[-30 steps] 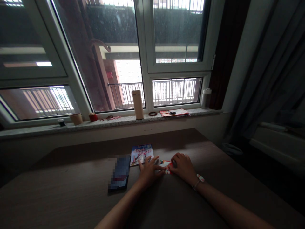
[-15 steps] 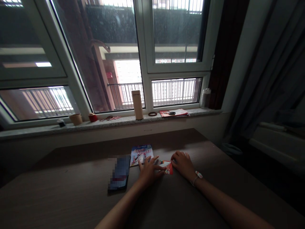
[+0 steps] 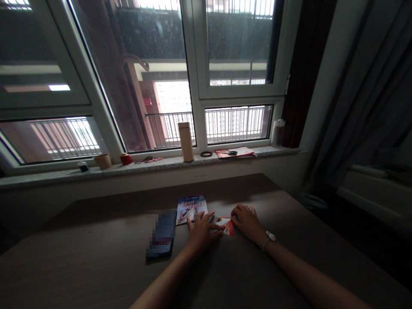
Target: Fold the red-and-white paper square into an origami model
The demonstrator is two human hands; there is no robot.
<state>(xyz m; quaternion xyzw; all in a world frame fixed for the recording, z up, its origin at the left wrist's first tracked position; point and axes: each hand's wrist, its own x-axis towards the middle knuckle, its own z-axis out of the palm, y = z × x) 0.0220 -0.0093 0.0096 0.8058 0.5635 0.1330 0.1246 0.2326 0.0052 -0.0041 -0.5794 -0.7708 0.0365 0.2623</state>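
Observation:
A small piece of red and white printed paper point(image 3: 229, 228) lies between my hands on the brown table. My left hand point(image 3: 202, 231) has its fingers spread, some of them resting on the paper's left part. At the paper's upper right edge, the curled fingers of my right hand point(image 3: 246, 219) pinch it; the fingertips are partly hidden. Part of the paper looks folded over, with a white face up. A blue printed booklet point(image 3: 192, 204) sits just beyond my left hand. To the left of that hand lies a dark phone point(image 3: 164, 236), its screen blurred out.
On the stone windowsill point(image 3: 170, 165) stand a beige thermos point(image 3: 186, 142), a brown cup point(image 3: 103, 161), a red spool-like item point(image 3: 125, 159) and a pale bottle point(image 3: 277, 133). Scissors point(image 3: 232, 152) rest on red papers point(image 3: 243, 152) beside a bead bracelet point(image 3: 206, 154).
Almost nothing differs. My right wrist has shifted very slightly to the right, while both hands stay at the paper.

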